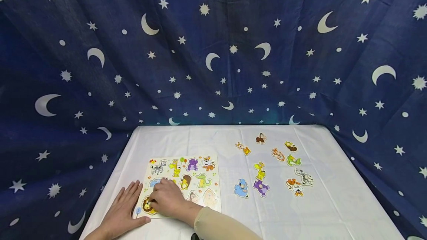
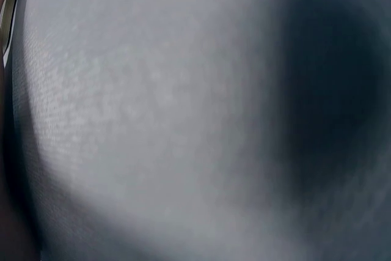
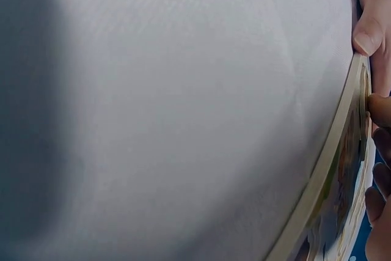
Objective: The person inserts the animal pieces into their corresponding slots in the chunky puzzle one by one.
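Board [image 1: 218,197] flat on table [image 1: 333,205], left part of it. Board pictures [image 1: 192,164] run in rows, some covered by the right hand.

Right hand [image 1: 168,198]: fingers bent, pinching lion [image 1: 145,206] at the board's lower left corner. Lion lies on the board, partly behind the fingertips. Right wrist view has thumb and bent fingers at the board's face, board edge-on. Sleeve [image 1: 223,225], pale, crosses the board's lower right edge.

Left hand [image 1: 124,210]: released, spread flat beside the board's left edge, fingertips near that edge, thumb by the lower left corner. Grasps nothing.

Loose pieces, all right of the board, well apart from both hands:
- blue piece [image 1: 241,188], nearest to board;
- giraffe [image 1: 260,170], just above hippo [image 1: 261,189], both right of blue piece;
- orange piece [image 1: 243,148], further back;
- monkey [image 1: 261,138], furthest back;
- peach piece [image 1: 278,155], left of crocodile [image 1: 293,160];
- hedgehog [image 1: 290,146], behind crocodile;
- zebra [image 1: 304,176], right side, tilted;
- tiger [image 1: 295,187], just below zebra, contact unclear.

Curtain [image 1: 186,66] behind table: dark blue, pale moons and stars. Dark object [image 1: 195,236] at bottom edge, mostly cut off, cannot tell what. Left wrist view mostly blurred, pale surface plus dark patch.
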Demonstrator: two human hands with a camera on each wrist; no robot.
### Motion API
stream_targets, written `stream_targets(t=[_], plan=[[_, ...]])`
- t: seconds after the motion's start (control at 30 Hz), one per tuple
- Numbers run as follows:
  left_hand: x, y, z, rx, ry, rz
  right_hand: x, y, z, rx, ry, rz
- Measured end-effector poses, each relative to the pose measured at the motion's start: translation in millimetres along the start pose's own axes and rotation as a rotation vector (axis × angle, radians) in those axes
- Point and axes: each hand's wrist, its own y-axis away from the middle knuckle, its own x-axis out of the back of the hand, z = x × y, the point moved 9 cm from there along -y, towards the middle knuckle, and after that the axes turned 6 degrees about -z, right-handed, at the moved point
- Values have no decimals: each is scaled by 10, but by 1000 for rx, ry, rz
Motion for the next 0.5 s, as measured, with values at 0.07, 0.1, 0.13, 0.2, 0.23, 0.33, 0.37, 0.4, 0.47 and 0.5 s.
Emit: stream_targets(t=[0.07, 0.1, 0.13, 0.2, 0.23, 0.33, 0.37, 0.4, 0.47, 0.5], plan=[[-17, 0, -13, 9, -2, -13, -9, -3, -1, -10, -3, -2], [-27, -2, -24, 14, -1, -18, -13, -5, 1, -15, -2, -3], [-36, -3, -32, 18, -4, -26, -17, -7, 3, -21, 1, -4], [-48, -5, -45, 21, -6, -35, -22, -9, 5, -28, 7, -6], [-54, -6, -51, 20, -6, -36, -26, -10, 6, -30, 8, -7], [-59, -7, -58, 18, -8, -33, -42, -9, 17, -35, -7, -9], [-63, -7, -60, 18, -8, -33, -48, -8, 20, -35, -15, -9], [-65, -7, -63, 20, -7, -33, -55, -7, 24, -35, -21, -9], [-64, -7, -64, 25, -6, -34, -61, -5, 28, -34, -28, -6], [-65, -7, -64, 26, -5, -35, -64, -6, 29, -32, -25, -3]])
